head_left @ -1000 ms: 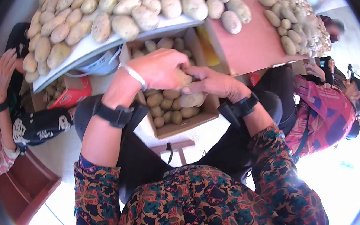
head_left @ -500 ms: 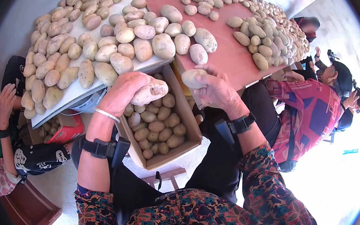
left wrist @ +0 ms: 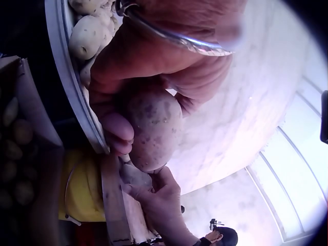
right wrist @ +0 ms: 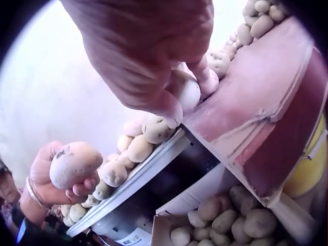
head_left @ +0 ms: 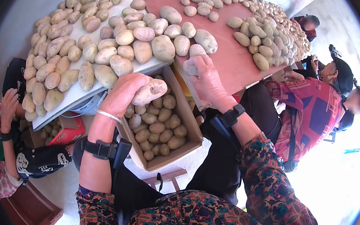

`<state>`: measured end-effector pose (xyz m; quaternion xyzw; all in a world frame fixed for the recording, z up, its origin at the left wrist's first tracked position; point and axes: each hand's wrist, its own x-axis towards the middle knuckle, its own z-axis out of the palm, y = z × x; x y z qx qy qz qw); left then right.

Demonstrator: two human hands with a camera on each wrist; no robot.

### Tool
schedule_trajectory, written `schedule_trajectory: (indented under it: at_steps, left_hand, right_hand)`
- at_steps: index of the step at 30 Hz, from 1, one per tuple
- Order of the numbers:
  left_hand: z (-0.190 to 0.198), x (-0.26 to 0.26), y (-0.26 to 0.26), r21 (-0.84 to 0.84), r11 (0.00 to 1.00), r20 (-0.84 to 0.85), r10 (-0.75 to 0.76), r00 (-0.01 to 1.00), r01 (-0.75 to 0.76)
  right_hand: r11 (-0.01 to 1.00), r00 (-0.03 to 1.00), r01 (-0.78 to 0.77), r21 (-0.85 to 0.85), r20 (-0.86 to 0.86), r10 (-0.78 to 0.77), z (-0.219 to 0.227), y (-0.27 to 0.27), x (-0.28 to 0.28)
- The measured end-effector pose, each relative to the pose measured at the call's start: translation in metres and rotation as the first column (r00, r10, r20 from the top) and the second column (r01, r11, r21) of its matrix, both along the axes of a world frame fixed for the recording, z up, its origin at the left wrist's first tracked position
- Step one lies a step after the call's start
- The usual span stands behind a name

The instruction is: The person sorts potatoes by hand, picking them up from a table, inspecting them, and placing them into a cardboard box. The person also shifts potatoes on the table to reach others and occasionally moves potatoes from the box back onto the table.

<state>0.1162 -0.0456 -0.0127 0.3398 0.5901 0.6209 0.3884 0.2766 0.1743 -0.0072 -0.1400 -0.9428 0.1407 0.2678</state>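
My left hand [head_left: 123,95] grips a large pale potato [head_left: 150,92] with a dark spot at its end, above the box's left side. Spotted skin shows on this potato [left wrist: 155,129] in the left wrist view, between thumb and fingers. Over the near edge of the red tabletop, my right hand [head_left: 211,86] holds a smaller potato [head_left: 190,67]. Its fingertips are at another potato [head_left: 197,50] on the table; whether they touch it I cannot tell. In the right wrist view the held potato [right wrist: 184,91] sits between thumb and fingers.
A cardboard box [head_left: 194,144] of potatoes stands below my hands. Many potatoes cover the white tabletop [head_left: 67,99]; piles of smaller ones lie on the red tabletop [head_left: 224,43]. A seated person [head_left: 304,110] is at the right; another person's hand [head_left: 9,108] shows at the left.
My right hand has moved up and slightly left with its potato, to the potato at the table's edge. My left hand has hardly moved. Earlier, both hands were close together over the box.
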Motion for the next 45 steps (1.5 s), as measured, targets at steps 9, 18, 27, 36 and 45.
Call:
schedule_trajectory:
  at_steps: [9,18,27,36,45]
  left_hand:
    - [0.004,0.002,-0.003,-0.016,0.999,0.193,0.034,0.981,-0.032]
    - [-0.002,0.004,0.004,0.019,0.999,0.449,0.019,0.894,-0.031]
    - [-0.004,0.009,0.009,0.035,0.998,0.575,0.027,0.818,-0.057]
    - [-0.013,0.008,0.018,0.05,0.989,0.676,0.067,0.734,-0.137]
    - [0.0,0.028,0.034,0.129,0.983,0.492,0.054,0.869,-0.134]
  right_hand:
    - [0.979,1.0,0.001,0.205,-0.001,-0.001,0.012,-0.014,0.006]
    - [0.936,0.998,0.039,0.349,0.035,-0.055,0.012,-0.009,-0.008]
    - [0.924,0.998,0.062,0.378,-0.047,-0.047,0.001,-0.005,-0.012]
    - [0.969,0.994,0.001,0.246,-0.103,0.025,0.015,-0.027,-0.012]
    - [0.772,0.991,-0.051,-0.633,0.067,0.12,0.027,-0.07,-0.013]
